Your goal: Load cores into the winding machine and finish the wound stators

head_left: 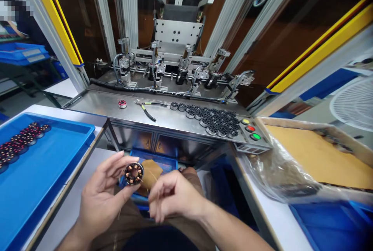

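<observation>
my left hand (106, 198) clamps one round black copper-wound ring (134, 173) over my lap; my right hand (175, 196), fingertips together, pinches a thin copper-coloured wire (159, 192) just beside it. one blue plastic tray (72, 142) holds many dark wound rings (21, 142), and one plastic-lined box (287, 122) holds yellow-brown paper (305, 154).

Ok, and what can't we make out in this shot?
All in the head view:
- Right hand: fingertip grip on the fine strands, motion blur.
- Copper-wound ring: outer side under the left hand, covered by thumb and fingers.
- Blue bin below: much of the inside, covered by brown sheet and hands.
- Wound parts on the left tray: full count, cut off by left edge.
- Label at upper left: text too small.
</observation>
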Demonstrator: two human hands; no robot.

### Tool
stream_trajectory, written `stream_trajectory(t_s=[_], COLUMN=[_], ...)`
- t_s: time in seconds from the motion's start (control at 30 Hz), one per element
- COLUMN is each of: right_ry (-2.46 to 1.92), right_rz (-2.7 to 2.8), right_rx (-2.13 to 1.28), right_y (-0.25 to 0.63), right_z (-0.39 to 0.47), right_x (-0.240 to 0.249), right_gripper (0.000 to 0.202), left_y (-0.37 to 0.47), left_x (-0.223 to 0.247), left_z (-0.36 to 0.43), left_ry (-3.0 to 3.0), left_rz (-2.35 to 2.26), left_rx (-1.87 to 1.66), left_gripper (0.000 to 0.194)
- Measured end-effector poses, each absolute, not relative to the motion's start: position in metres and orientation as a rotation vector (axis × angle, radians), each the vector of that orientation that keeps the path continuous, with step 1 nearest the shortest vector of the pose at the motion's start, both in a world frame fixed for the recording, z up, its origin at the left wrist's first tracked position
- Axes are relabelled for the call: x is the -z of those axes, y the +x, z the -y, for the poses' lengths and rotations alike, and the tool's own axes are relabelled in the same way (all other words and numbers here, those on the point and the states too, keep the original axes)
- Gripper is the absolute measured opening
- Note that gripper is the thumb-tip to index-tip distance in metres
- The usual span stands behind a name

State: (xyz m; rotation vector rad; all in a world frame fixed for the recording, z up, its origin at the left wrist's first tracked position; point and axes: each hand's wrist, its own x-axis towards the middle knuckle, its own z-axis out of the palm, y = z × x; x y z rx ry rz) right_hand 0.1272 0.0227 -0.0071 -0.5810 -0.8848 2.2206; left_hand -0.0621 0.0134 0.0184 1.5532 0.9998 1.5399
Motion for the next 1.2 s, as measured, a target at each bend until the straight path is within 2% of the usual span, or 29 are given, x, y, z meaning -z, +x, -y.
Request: stream_trajectory(t_s=[0.1,0.23,0.37,0.7,0.77,0.9,0.97,1.07,1.2], right_ry=[-0.633,-0.686,-0.712,-0.697,-0.667,-0.746,-0.74,-0.701,-0.687], right_rz=[0.919,1.003,1.008,1.489,1.672,1.766,1.747,1.737,1.728], right_rx=[-2.059,-2.052,-2.083,-2.132,-1.998,-1.35,-1.159,-1.101,-1.127], right_y=[0.136,0.131,0.127,0.155,0.165,0.175,0.17,0.155,0.14], right_z=[-0.039,-0.039,-0.033,-0.023,-0.03,-0.044,-0.045,-0.04,-0.033], right_x=[-0.013,-0.025,-0.02,-0.006,-0.006,-0.016,-0.024,-0.031,-0.036], right_gripper=[0.043,0.04,0.043,0.038,0.035,0.033,0.038,0.045,0.035], left_y=[-0.064,-0.06,-0.052,-0.053,-0.058,-0.067,-0.068,-0.065,-0.061], left_x=[-0.018,-0.015,-0.014,-0.015,-0.011,-0.003,-0.001,-0.001,-0.003], left_z=[-0.009,-0.003,-0.001,-0.001,0.0,0.001,0.001,0.0,0.004], left_ry=[1.589,1.598,1.486,1.418,1.545,1.875,1.969,2.024,1.979], left_rz=[-0.95,-0.92,-0.894,-0.873,-0.895,-1.009,-1.049,-1.022,-0.962], left_rx=[-1.419,-1.344,-1.417,-1.453,-1.459,-1.396,-1.379,-1.419,-1.435], left_gripper=[0.065,0.064,0.071,0.061,0.062,0.065,0.066,0.071,0.073])
